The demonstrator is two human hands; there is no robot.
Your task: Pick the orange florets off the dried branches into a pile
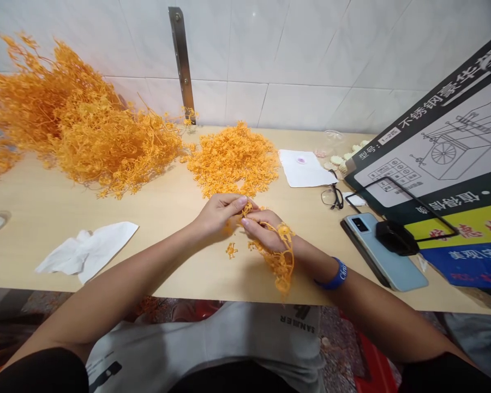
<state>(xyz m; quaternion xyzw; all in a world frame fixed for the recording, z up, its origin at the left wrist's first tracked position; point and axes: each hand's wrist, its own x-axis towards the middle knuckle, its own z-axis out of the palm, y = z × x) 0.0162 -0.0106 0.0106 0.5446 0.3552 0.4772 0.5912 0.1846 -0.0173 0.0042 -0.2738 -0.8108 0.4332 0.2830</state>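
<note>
My right hand (265, 229) is closed round an orange plastic flower sprig (285, 262), whose stem curves out past the wrist and hangs towards the table's front edge. Close beside it, my left hand (223, 213) pinches a small orange floret (247, 208) at the sprig's tip between thumb and fingers. Whether that floret is still joined to the stem is hard to tell. Just below the hands, a loose orange floret (231, 250) lies on the table. A heap of loose orange florets (237, 155) sits right behind my hands.
A large pile of orange sprigs (85, 120) fills the back left. Crumpled white tissue (88, 248) lies front left. To the right are a white paper (306, 168), eyeglasses (332, 196), a light blue phone (387, 254) and a printed box (445, 164). A metal bracket (182, 63) stands against the wall.
</note>
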